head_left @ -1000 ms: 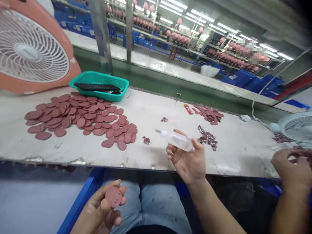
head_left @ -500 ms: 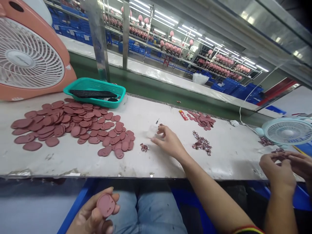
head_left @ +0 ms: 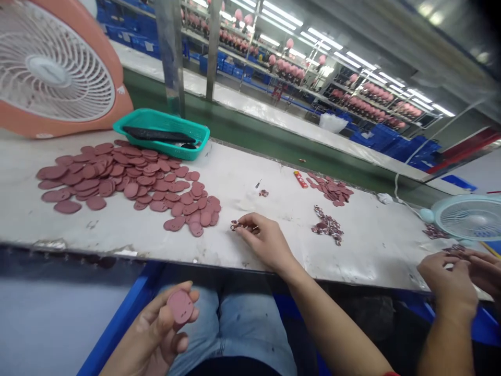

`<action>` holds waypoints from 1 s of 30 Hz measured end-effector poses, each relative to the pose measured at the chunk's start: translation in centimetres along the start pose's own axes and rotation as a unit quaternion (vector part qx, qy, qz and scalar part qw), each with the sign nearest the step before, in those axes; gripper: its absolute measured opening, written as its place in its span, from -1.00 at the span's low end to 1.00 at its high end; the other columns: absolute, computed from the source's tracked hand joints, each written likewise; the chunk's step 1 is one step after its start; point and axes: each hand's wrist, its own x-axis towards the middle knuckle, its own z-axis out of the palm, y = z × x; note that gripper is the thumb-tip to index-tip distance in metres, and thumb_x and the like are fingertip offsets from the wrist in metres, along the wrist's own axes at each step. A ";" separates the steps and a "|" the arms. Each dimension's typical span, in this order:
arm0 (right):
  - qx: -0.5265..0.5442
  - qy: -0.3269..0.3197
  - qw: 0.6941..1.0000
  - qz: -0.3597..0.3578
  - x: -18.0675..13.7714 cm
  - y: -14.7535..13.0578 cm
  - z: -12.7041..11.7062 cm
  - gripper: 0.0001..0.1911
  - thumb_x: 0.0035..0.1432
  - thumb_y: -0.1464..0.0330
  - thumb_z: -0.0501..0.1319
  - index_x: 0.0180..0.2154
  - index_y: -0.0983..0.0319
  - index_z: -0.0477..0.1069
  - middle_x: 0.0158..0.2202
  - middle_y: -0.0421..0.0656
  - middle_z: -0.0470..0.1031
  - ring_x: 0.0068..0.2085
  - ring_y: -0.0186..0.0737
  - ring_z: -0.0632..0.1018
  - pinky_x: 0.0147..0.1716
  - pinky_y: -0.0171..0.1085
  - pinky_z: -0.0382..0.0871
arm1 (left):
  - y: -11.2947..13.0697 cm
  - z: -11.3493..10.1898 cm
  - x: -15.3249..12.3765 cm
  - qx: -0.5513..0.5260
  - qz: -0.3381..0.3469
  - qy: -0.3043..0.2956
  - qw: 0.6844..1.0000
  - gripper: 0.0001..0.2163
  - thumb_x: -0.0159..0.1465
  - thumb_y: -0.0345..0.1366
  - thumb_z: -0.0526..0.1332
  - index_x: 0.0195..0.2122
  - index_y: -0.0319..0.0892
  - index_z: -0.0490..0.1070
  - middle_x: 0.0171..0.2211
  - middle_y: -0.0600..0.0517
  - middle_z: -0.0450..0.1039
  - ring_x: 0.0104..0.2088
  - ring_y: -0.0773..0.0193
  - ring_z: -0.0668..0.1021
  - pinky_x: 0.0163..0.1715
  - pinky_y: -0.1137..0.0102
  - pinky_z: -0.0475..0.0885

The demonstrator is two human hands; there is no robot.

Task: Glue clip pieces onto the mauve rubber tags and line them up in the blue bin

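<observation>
My left hand [head_left: 162,318] holds a flat, rounded, dusky-pink disc [head_left: 181,306] with small holes, pinched between thumb and fingers above my lap. On the bench, my right hand [head_left: 262,240] has its thumb and fingertips closed at a little cluster of dark-red pieces [head_left: 235,225]; how many it grips is hidden. Left of that hand spreads a large heap of similar pink discs [head_left: 129,180]. Another small dark-red cluster [head_left: 263,193] lies beyond the fingers, beside a thin pointed tool [head_left: 258,184].
A green basket [head_left: 201,137] with black items stands by an orange fan [head_left: 117,99]. To the right lie a pile of dark-red pieces [head_left: 327,225], a red packet [head_left: 301,179] and more pink pieces [head_left: 332,189]. A co-worker's hands [head_left: 450,277] are near a pale-blue fan [head_left: 469,216].
My right hand has moved nearer to me and left, from beside the pointed tool to the small dark-red cluster. My left hand still holds the disc. The view has shifted slightly.
</observation>
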 end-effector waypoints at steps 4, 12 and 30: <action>0.185 -0.047 0.981 -0.027 -4.0 -3.0 -0.1 -0.79 0.24 0.23 0.33 -0.12 0.18 0.55 -0.22 -0.15 0.68 -0.23 -0.22 0.68 -0.23 -0.25 0.58 | 0.5 1.5 -1.8 0.017 -0.031 -0.011 0.999 -0.63 -0.16 -0.15 0.63 -0.33 -0.15 0.67 -0.41 0.01 0.60 -0.48 0.33 0.59 -0.66 0.62 0.42; 0.169 -0.060 0.968 -0.175 -7.0 -5.7 0.2 -0.85 0.16 0.43 0.42 -0.19 0.16 0.61 -0.33 -0.18 0.67 -0.36 -0.29 0.64 -0.31 -0.30 0.55 | 0.5 1.7 -2.4 0.053 -0.054 -0.149 0.986 -0.60 -0.06 0.05 0.54 -0.35 -0.18 0.69 -0.49 0.05 0.47 -0.49 0.40 0.47 -0.59 0.64 0.44; 0.113 -0.118 0.957 -0.241 -7.2 -5.4 -0.8 -0.87 0.21 0.44 0.39 -0.17 0.23 0.58 -0.36 -0.18 0.66 -0.38 -0.31 0.61 -0.30 -0.30 0.51 | -0.1 1.7 -2.6 0.053 -0.081 -0.167 0.981 -0.60 -0.06 0.03 0.55 -0.62 -0.21 0.53 -0.47 0.02 0.49 -0.47 0.39 0.49 -0.58 0.62 0.49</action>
